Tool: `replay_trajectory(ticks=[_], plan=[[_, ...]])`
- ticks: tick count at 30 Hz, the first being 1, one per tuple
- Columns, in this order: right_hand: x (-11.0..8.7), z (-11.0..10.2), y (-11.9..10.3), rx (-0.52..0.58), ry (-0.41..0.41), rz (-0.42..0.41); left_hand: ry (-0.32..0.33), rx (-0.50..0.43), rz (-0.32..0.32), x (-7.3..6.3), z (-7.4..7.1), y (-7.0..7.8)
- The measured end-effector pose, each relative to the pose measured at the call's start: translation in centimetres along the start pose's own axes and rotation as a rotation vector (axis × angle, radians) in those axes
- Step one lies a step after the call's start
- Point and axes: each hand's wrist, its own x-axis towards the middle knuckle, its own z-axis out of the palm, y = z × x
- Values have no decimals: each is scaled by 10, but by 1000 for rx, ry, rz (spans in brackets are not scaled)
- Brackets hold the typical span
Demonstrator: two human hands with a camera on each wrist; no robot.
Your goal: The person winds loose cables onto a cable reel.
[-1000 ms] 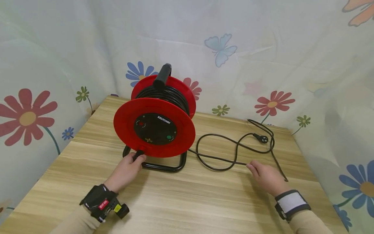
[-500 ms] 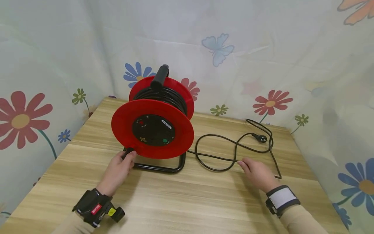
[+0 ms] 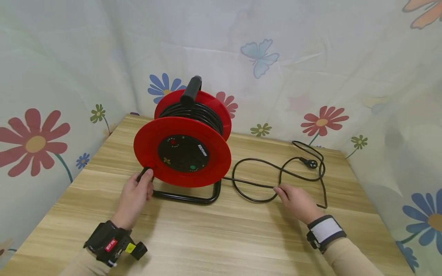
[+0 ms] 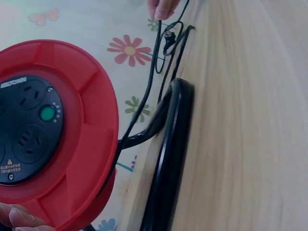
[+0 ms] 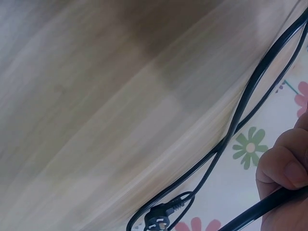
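Observation:
A red cable reel (image 3: 145,143) with a black socket panel stands on a black tubular frame (image 3: 186,198). Black cable is wound round its drum. My left hand (image 3: 132,193) grips the small black crank knob (image 3: 142,174) at the lower left of the front disc; only its fingertips (image 4: 21,219) enter the left wrist view. To the right, my right hand (image 3: 299,203) pinches the loose black cable (image 3: 255,184) between thumb and curled fingers, as the right wrist view shows close up. From the reel, the cable runs low across to that hand.
Beyond my right hand the cable lies in loose loops, ending in a black plug (image 3: 311,164) near the back right. A black carry handle (image 3: 191,91) tops the reel. The wooden table (image 3: 221,237) meets a flower-printed curtain (image 3: 214,42) behind and at both sides.
The reel's front disc has turned clockwise, the knob and my left hand moving left and up. My right hand has shifted left toward the reel with the cable, and its trailing loop has followed.

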Motion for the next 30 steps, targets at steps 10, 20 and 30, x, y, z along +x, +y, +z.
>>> replay_trajectory(ticks=[10, 20, 30], plan=[[8, 4, -11, -8, 11, -20, 21, -132, 22, 0, -1, 12], [14, 9, -22, 11, -8, -25, 33, -304, 81, 2, 0, 17], [24, 18, -33, 25, 0, -56, 56, -223, 170, 7, -5, 30]])
